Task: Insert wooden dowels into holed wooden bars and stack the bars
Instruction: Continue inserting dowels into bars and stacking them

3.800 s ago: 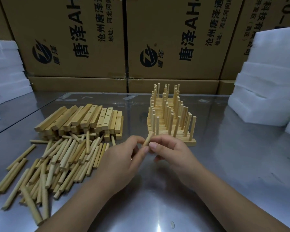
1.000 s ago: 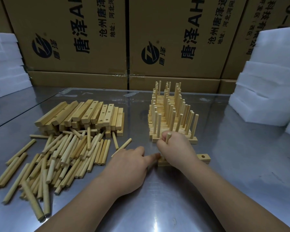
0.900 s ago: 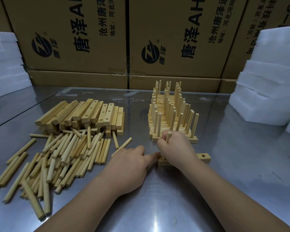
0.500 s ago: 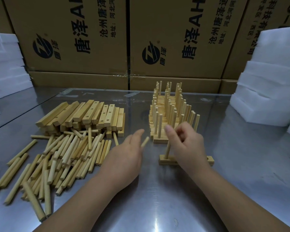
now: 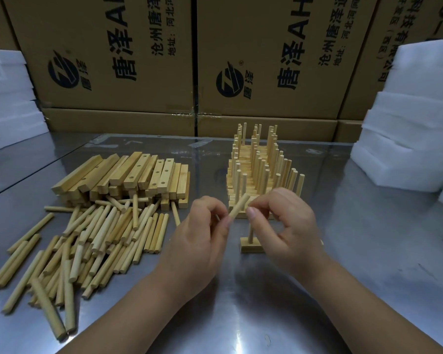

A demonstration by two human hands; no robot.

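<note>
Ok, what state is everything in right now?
Left hand: pinches held dowel, tilted.
Right hand: fingers curled beside it; contact unclear.
Near bar: flat, one upright dowel inserted.
Finished stack: dowels upright.
Empty bars: piled.
Loose dowels: lying flat.

On the table (image 5: 381, 264), a bar with one dowel (image 5: 251, 247) sits in the middle. A held dowel (image 5: 239, 205) hangs just above it. The stack of filled bars (image 5: 258, 175) is behind, at 12 o'clock. Loose dowels (image 5: 100, 233) lie at 9 o'clock, the pile of bars (image 5: 128, 175) at 10, foam blocks (image 5: 407, 149) at 2.
</note>
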